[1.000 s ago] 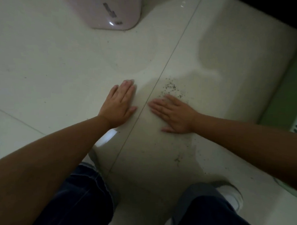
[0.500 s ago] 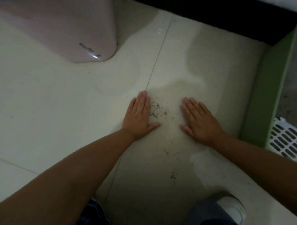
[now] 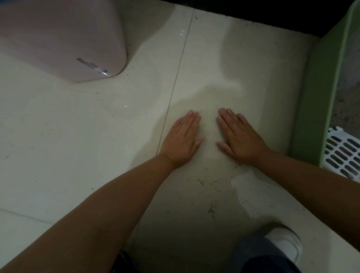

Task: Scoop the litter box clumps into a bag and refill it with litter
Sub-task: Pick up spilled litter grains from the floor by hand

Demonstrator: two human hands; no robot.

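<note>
Green-walled litter box [image 3: 319, 96] sits at the floor's right edge, just beside the right hand [image 3: 241, 138]. Both hands lie flat on the tile, fingers straight, the left hand [image 3: 182, 141] close alongside — seemingly gathering spilled litter; next they must cup it and lift it away

The one camera sits on my head, looking forward and steeply down at the tiled floor [image 3: 72, 153] from close by. My left hand [image 3: 182, 139] and right hand [image 3: 239, 138] lie near centre, my shoe [image 3: 283, 240] at five o'clock, the green litter box [image 3: 320, 80] at three o'clock (wide lens, edges bent).
</note>
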